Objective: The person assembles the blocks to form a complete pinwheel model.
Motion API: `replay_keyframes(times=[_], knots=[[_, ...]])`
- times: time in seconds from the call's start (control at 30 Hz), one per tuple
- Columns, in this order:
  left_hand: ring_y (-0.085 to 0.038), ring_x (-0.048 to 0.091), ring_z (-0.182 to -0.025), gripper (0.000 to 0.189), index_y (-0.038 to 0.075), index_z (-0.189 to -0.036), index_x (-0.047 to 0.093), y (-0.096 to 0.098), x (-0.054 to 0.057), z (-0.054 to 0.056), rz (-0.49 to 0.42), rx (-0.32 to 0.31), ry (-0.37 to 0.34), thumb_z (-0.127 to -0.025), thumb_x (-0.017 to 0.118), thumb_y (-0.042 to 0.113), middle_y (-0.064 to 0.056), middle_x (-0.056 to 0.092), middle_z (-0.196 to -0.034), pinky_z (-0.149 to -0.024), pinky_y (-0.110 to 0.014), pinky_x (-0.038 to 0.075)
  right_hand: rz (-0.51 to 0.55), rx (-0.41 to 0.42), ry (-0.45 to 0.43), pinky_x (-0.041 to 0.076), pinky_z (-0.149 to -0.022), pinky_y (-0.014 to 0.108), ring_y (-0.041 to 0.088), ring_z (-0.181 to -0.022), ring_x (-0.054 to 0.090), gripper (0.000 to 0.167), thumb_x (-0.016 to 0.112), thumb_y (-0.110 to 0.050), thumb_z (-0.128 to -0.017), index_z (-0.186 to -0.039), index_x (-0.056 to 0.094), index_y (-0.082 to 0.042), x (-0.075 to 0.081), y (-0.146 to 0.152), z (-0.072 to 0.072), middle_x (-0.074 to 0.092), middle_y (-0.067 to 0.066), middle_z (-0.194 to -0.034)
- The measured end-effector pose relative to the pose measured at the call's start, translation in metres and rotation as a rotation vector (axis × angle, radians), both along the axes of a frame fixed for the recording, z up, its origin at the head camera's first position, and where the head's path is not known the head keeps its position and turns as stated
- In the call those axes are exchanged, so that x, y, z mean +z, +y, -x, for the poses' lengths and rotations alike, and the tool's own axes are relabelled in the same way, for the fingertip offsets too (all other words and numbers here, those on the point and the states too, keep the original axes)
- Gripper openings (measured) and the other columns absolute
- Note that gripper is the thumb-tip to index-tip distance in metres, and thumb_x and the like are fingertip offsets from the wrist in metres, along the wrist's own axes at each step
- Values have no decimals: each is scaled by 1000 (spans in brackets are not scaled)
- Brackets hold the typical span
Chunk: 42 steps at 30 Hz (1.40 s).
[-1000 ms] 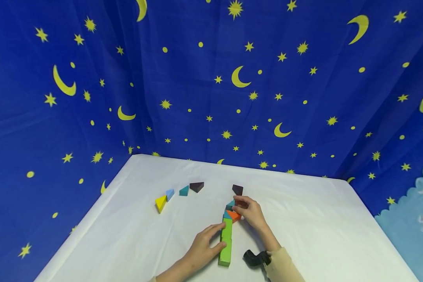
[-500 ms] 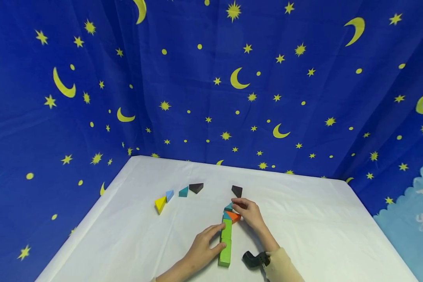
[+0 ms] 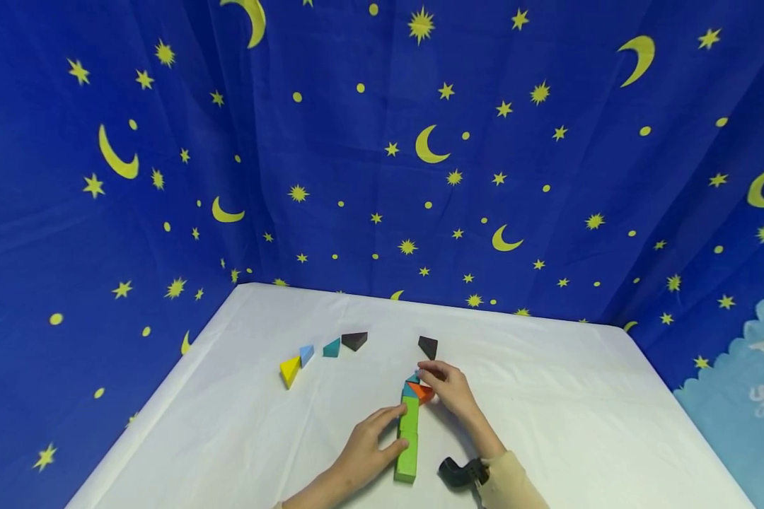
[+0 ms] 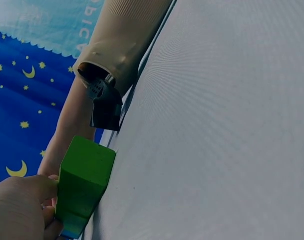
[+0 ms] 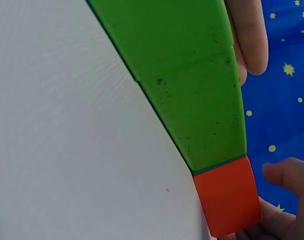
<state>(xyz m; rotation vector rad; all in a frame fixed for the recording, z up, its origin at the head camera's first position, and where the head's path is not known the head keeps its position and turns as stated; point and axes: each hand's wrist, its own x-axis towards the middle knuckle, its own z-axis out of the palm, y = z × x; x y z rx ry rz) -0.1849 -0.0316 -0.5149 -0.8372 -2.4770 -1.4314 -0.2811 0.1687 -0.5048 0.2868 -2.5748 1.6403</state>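
Two green blocks (image 3: 407,438) lie end to end on the white table in the head view. My left hand (image 3: 364,447) rests its thumb and fingertips along their left side. At the far end a blue triangular block (image 3: 409,391) and an orange triangular block (image 3: 424,393) sit against the green. My right hand (image 3: 453,390) pinches another blue triangular block (image 3: 414,377) just beyond these, partly hidden by the fingertips. The right wrist view shows the orange block's (image 5: 227,197) side flush against the green blocks (image 5: 191,100), with right-hand fingers behind it.
A dark block (image 3: 428,346) lies just beyond my right hand. To the left, a dark block (image 3: 354,341), a teal block (image 3: 332,348), a light blue triangle (image 3: 306,355) and a yellow triangle (image 3: 289,370) form a curve. A starry blue curtain (image 3: 356,155) surrounds the table (image 3: 547,396).
My right hand has shifted slightly nearer, bringing the far blue triangular block closer to the blue and orange pair. The left hand has stayed against the green blocks.
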Motion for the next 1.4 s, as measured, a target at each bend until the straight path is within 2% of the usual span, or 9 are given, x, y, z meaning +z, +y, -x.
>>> replay_keyframes(times=[0.23,0.33,0.43,0.63,0.8,0.9,1.03,1.13,1.4], knots=[[-22,53,-118,50,3,-132,52,0,-1,0,7,2,2,-89,66,24,-7,57,-127,-100,-38,42,-3,-11,11,53,-75,28,18,-85,63,29,72,-20,-83,-106,69,-2,-3,0,0,69,6,-94],[-22,53,-118,50,3,-132,52,0,-2,1,6,0,6,-89,67,23,-7,58,-127,-100,-37,42,15,-49,11,51,-80,28,15,-89,62,32,69,-27,-86,-107,69,-4,0,1,-1,69,4,-98],[-21,54,-117,49,3,-132,53,0,-3,1,2,3,29,-88,67,21,-7,58,-126,-99,-37,43,101,-92,-7,47,-89,30,15,-99,60,38,66,-35,-88,-112,68,-5,9,3,-5,68,3,-106],[-21,56,-114,49,1,-130,54,1,-5,2,-1,14,85,-86,69,17,-6,60,-123,-97,-37,45,277,-14,-84,45,-94,27,26,-115,54,38,63,-19,-92,-124,58,0,32,2,-37,59,14,-124],[-20,55,-113,49,2,-131,53,2,-4,1,6,15,71,-87,68,18,-5,59,-123,-97,-37,45,383,72,-226,44,-93,21,30,-122,48,42,61,-10,-91,-129,52,6,33,-6,-73,53,20,-131],[-19,55,-112,49,2,-131,53,2,-3,1,5,17,49,-88,68,20,-5,59,-124,-96,-37,45,338,92,-233,44,-97,24,31,-122,47,44,63,-10,-90,-128,52,7,27,-9,-90,53,19,-130],[-17,56,-107,49,3,-131,53,2,-1,1,-2,20,32,-87,68,19,-5,59,-124,-95,-37,46,204,91,-153,44,-98,30,32,-119,51,43,69,-11,-85,-123,56,4,18,-11,-103,57,17,-125],[-16,57,-104,49,2,-131,54,2,-1,1,-6,19,27,-86,69,17,-6,59,-124,-94,-37,46,159,102,-127,45,-97,31,32,-117,53,44,71,-12,-83,-123,57,3,14,-10,-108,58,16,-123],[-17,57,-105,49,2,-131,54,2,-1,0,-10,14,25,-86,69,16,-6,59,-124,-95,-37,46,151,107,-112,46,-96,30,29,-116,54,44,71,-13,-83,-123,57,-1,9,-11,-110,58,14,-124]])
